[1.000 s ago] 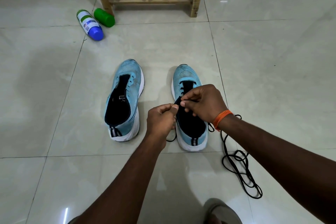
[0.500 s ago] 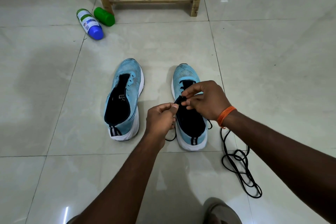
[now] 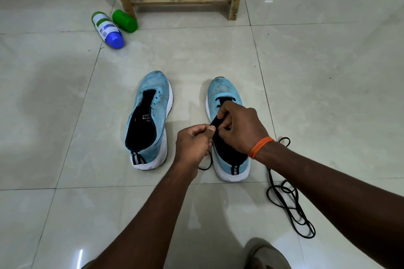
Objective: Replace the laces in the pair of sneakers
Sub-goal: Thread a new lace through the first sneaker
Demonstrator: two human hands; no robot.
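Pinching the lace [image 3: 211, 159] over the right sneaker [image 3: 225, 91], left hand [image 3: 193, 142] and right hand [image 3: 241, 128] could let its tip slip, missing an eyelet.

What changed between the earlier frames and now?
The right hand slid slightly left and toward the person, its fingers curling down to pinch the black tongue of the light-blue mesh sneaker. The left hand keeps its pinch on the thin black lace. The other sneaker and the lace coil stayed put.
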